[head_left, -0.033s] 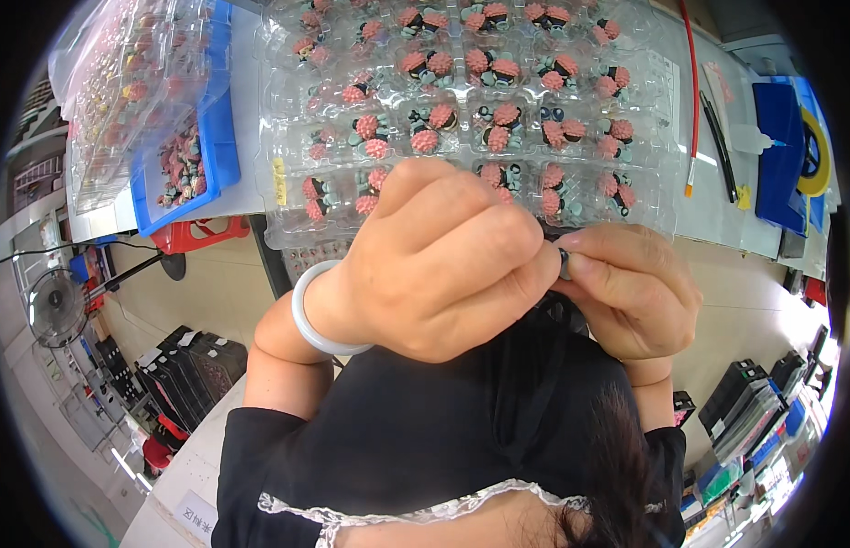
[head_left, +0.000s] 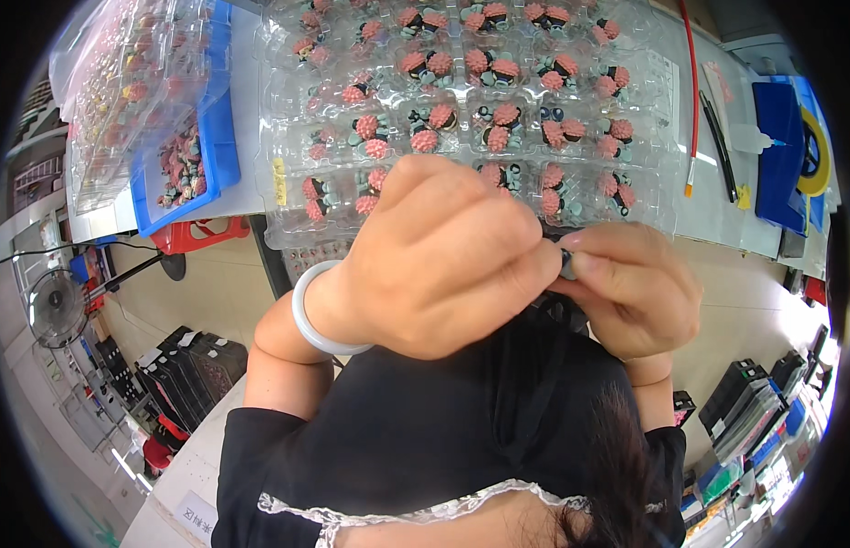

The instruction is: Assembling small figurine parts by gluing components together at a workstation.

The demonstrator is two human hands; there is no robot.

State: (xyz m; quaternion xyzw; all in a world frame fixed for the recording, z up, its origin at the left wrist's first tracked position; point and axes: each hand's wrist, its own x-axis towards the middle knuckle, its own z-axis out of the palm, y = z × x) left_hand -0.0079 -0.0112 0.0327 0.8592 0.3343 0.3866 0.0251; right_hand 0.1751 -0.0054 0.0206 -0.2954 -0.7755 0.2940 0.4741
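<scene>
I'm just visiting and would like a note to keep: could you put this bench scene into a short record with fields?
Left hand: curled, fingertips hidden; pale bracelet on the wrist
Right hand: pinching a small dark piece, mostly covered
Tray: clear, compartments holding pink flower pieces
Far left: blue bin
Far right: red brush, yellow tape

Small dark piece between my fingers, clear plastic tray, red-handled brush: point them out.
Small dark piece (head_left: 566, 264): head view, on its exposed part.
Clear plastic tray (head_left: 282, 225): head view, lower left corner.
Red-handled brush (head_left: 694, 100): head view, on the handle.
</scene>
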